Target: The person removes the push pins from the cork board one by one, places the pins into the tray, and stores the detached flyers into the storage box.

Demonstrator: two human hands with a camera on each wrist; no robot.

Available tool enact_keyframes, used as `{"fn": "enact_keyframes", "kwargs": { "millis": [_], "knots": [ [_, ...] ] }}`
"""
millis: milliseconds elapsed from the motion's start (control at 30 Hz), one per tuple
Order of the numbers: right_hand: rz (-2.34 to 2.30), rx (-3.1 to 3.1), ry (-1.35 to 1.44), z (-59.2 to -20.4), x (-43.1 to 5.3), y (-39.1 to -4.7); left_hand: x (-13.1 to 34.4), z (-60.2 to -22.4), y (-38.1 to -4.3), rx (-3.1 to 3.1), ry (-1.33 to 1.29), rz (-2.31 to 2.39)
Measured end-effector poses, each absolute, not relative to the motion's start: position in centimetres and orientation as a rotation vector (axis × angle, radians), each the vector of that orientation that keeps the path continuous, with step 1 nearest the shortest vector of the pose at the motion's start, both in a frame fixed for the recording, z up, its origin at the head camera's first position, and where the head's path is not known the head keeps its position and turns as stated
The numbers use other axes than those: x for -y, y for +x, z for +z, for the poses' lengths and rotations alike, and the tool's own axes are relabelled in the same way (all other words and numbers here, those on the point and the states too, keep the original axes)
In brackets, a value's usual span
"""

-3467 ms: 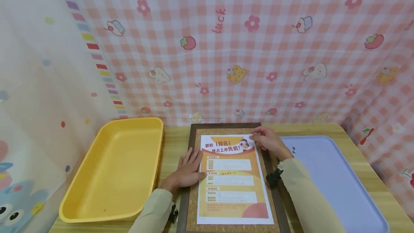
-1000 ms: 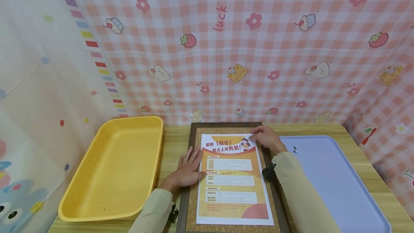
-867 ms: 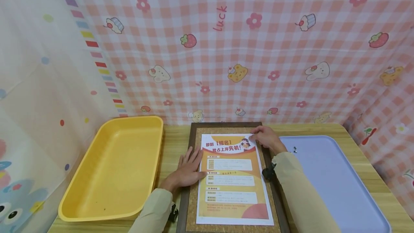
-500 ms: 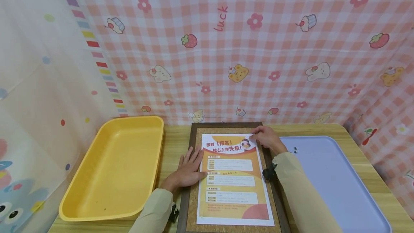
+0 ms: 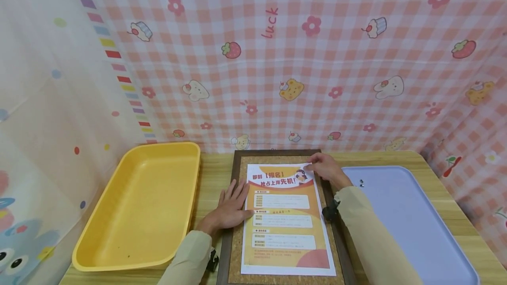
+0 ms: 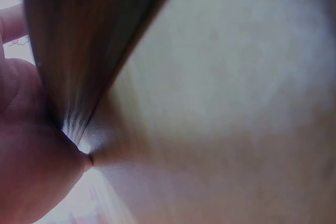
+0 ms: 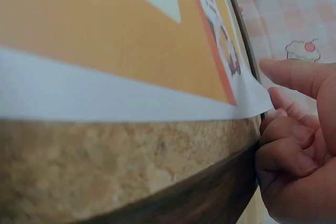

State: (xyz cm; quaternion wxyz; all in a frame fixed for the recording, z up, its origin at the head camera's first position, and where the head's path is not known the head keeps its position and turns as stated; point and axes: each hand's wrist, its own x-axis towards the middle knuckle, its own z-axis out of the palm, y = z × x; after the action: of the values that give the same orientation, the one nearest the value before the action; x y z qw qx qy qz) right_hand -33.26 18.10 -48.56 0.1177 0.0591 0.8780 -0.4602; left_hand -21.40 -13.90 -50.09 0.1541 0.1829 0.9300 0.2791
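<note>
A printed orange and white poster (image 5: 283,219) lies on a cork board (image 5: 236,254) with a dark wooden frame (image 5: 225,250). Across the frame's left side rests my left hand (image 5: 229,208), fingers spread, fingertips and thumb touching the poster's left edge. In the left wrist view the frame (image 6: 73,40) stands close beside part of that hand (image 6: 31,150). At the poster's top right corner, my right hand (image 5: 326,170) pinches the paper between thumb and index finger. The right wrist view shows the corner (image 7: 257,100) bent slightly up off the cork, other fingers curled by the frame.
To the left is a yellow tray (image 5: 196,179). A lavender tray (image 5: 412,214) lies on the right, partly under my right forearm, with small shiny metal pieces (image 5: 361,183) near its upper left. A checked pink cloth (image 5: 253,74) hangs behind the wooden table (image 5: 211,175).
My right forearm and wrist have shifted slightly left since the earliest frame. The poster's top right corner now looks slightly lifted. My left hand has stayed in place.
</note>
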Motion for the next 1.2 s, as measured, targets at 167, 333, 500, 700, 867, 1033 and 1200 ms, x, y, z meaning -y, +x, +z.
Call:
{"fn": "enact_keyframes", "kwargs": {
  "millis": [167, 333, 500, 700, 867, 1033, 1200],
  "knots": [
    [-1.355, -2.600, 0.131, -48.5, -17.7, -33.0, 13.8, -50.0, -21.3, -2.653, 0.515, 0.799],
    [-1.294, -2.616, 0.121, -48.4, -17.3, -33.0, 13.8, -49.7, -21.4, -2.655, 0.504, 0.815],
    [-1.191, -2.656, 0.089, -48.1, -16.9, -32.8, 13.9, -49.8, -21.5, -2.654, 0.501, 0.788],
    [-1.135, -2.691, 0.091, -48.0, -16.7, -32.7, 14.0, -49.9, -21.2, -2.641, 0.517, 0.845],
    [-1.122, -2.687, 0.092, -47.9, -16.6, -32.7, 14.1, -50.3, -21.3, -2.638, 0.530, 0.875],
    [-1.145, -2.645, 0.120, -48.1, -16.9, -33.0, 14.2, -51.5, -21.7, -2.667, 0.497, 0.813],
    [-1.173, -2.625, 0.112, -48.3, -17.2, -33.4, 14.3, -52.1, -22.1, -2.668, 0.493, 0.833]
  ]
}}
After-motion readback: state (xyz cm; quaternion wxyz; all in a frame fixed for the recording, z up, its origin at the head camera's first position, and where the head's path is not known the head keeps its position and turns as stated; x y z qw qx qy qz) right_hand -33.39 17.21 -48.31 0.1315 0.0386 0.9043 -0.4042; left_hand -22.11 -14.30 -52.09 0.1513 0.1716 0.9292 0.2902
